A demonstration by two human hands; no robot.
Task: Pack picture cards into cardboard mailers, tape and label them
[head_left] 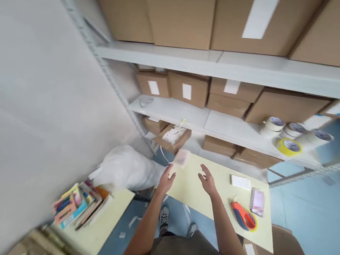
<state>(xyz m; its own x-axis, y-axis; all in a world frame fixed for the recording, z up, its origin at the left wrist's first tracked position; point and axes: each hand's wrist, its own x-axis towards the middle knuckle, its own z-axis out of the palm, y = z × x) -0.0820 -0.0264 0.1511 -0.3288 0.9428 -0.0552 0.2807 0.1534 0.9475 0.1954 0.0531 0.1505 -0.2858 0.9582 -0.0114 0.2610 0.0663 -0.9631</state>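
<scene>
My left hand is held out over the near left edge of a pale yellow table, fingers apart and holding nothing. Just beyond it lies a small pinkish packet, blurred, at the table's far left corner. My right hand hovers above the middle of the same table, its fingers spread with nothing in them. To the right of that hand are a white folded piece, a phone-like flat item that is pixelated, and an orange and blue tape dispenser with yellow tape.
Shelves with cardboard boxes stand behind the table. Tape rolls sit on the right of the middle shelf. A white stuffed sack is at left, near a side table with a pile of books. Scraps lie on the floor.
</scene>
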